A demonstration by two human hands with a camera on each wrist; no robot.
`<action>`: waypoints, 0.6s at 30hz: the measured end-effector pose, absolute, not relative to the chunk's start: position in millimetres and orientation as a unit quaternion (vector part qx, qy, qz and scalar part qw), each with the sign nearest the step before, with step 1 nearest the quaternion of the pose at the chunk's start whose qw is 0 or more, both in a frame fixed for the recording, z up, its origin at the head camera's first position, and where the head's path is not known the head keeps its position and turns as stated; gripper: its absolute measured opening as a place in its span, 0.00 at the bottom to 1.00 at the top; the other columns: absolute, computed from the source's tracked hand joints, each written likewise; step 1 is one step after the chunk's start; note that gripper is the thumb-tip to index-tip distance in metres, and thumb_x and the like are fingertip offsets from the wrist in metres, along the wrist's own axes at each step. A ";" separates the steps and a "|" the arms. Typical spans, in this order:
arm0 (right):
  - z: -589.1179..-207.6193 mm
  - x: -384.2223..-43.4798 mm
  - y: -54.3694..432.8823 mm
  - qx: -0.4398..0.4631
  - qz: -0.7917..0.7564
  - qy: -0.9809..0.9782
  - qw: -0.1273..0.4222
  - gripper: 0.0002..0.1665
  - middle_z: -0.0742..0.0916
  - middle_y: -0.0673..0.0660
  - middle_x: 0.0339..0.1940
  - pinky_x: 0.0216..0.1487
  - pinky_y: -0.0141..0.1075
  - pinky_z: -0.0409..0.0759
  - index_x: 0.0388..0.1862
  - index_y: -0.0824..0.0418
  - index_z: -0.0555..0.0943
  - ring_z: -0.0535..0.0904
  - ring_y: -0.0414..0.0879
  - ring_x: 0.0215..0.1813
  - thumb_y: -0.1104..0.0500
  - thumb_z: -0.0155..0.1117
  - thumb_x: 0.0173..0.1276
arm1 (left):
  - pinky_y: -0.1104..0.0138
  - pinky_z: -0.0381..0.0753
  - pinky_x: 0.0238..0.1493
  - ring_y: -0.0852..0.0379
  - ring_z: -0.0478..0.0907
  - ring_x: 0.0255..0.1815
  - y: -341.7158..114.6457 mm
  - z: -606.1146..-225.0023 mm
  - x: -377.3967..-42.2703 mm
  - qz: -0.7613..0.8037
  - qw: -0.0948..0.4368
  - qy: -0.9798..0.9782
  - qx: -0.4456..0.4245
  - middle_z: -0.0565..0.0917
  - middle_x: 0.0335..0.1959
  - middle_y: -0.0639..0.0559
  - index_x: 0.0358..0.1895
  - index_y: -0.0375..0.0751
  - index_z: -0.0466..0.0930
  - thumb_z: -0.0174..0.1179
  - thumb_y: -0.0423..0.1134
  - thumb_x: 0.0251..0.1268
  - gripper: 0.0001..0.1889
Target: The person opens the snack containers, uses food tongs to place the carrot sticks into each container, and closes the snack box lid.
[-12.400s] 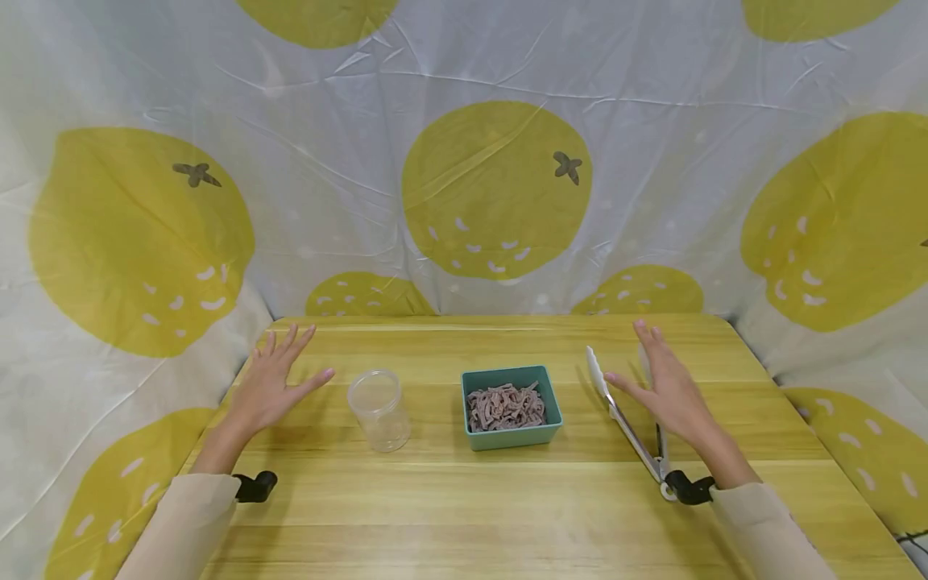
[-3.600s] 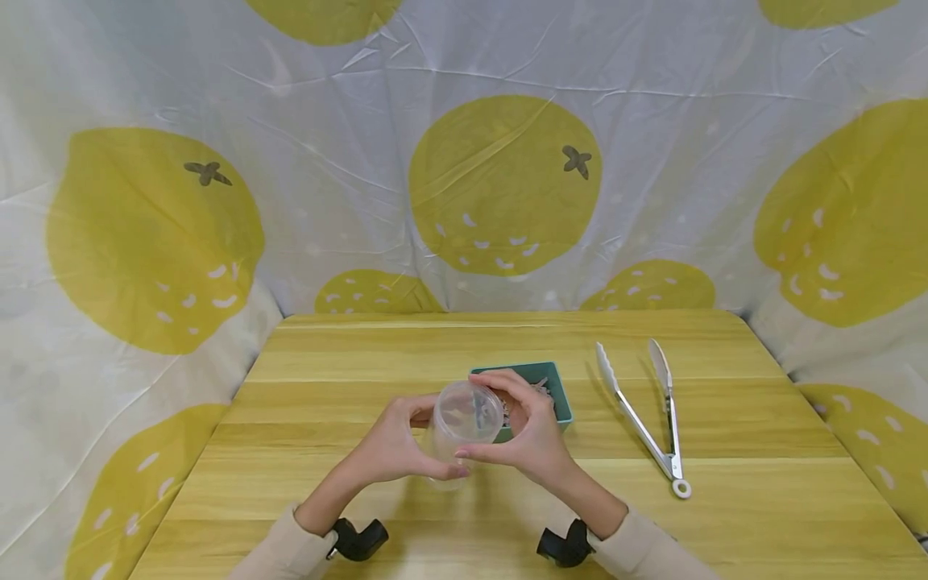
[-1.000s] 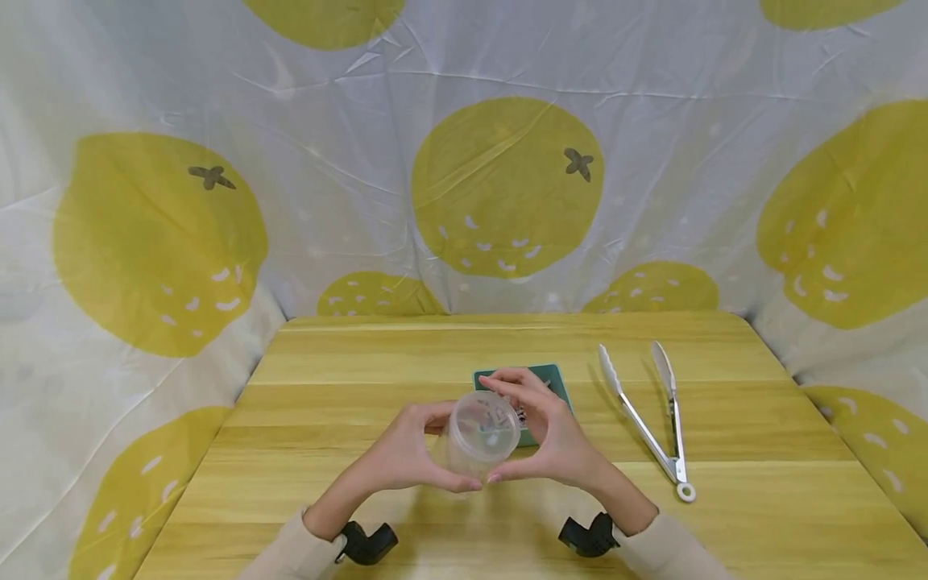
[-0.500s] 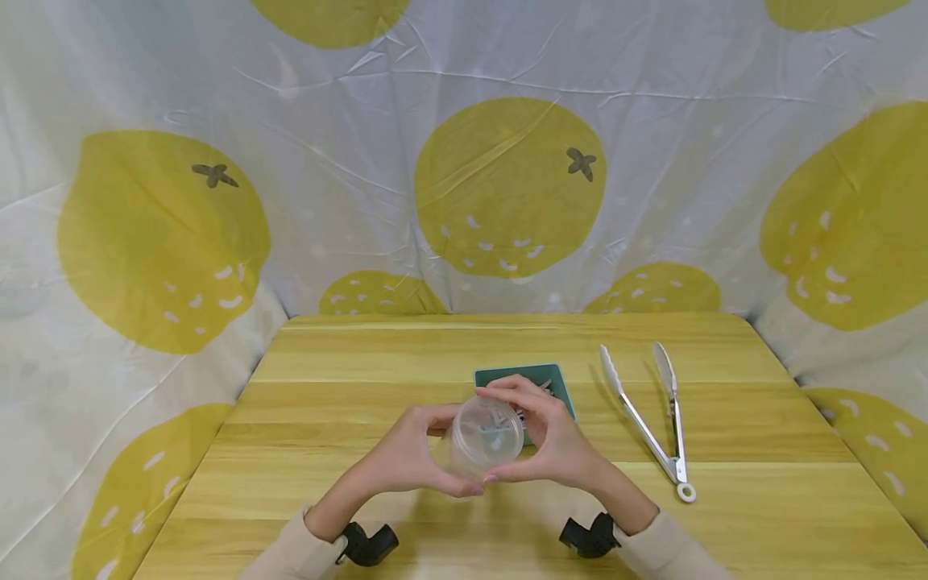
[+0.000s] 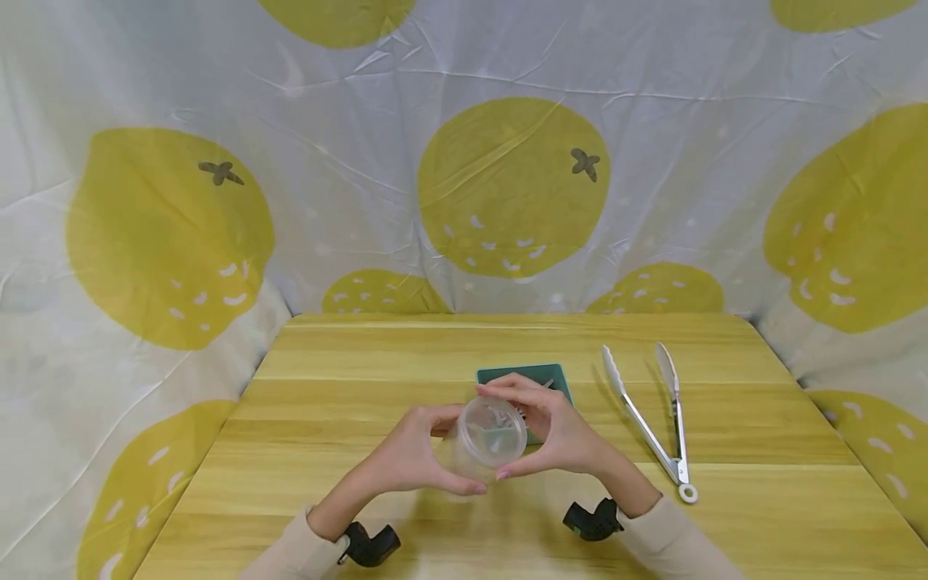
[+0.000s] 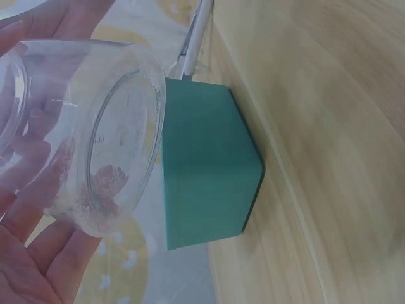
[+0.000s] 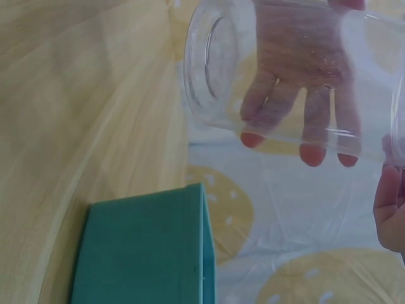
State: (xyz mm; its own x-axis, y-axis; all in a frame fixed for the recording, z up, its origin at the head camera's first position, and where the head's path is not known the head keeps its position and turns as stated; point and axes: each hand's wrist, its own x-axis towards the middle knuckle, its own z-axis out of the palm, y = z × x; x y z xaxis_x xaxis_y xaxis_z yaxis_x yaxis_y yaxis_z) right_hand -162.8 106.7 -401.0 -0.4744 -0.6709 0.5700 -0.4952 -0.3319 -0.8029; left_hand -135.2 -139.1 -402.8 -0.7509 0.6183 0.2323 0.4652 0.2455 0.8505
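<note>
A clear plastic jar (image 5: 493,435) is held up off the table in both hands, its top end facing my head camera. My left hand (image 5: 413,459) grips the jar's body, fingers behind and thumb in front; the fingers show through the wall in the right wrist view. My right hand (image 5: 561,431) curls round the top rim, thumb near the left thumb. Whether a lid sits on the rim I cannot tell. Just behind, a green rectangular box (image 5: 529,373) stands on the table, mostly covered by the right hand; little of the greyish strips inside shows.
Metal tongs (image 5: 656,431) with pale tips lie spread on the table, right of the box. The wooden table (image 5: 326,362) meets a lemon-print curtain (image 5: 348,161) at the back and sides. Each wrist carries a black camera mount (image 5: 371,545).
Earlier both hands were apart and the jar stood on the table left of the box. Both hands then took hold of it. Over the last second, they have barely moved, with only slight right-finger shifts.
</note>
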 end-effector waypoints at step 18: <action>-396.4 -153.0 106.5 -0.442 -0.567 0.695 -0.028 0.49 0.76 0.61 0.59 0.52 0.47 0.81 0.69 0.63 0.74 0.73 0.56 0.57 0.64 0.85 0.47 | 0.62 0.80 0.55 0.51 0.83 0.53 -139.1 -403.0 -137.3 0.493 0.058 0.813 0.304 0.84 0.50 0.67 0.63 0.56 0.79 0.82 0.53 0.40 0.40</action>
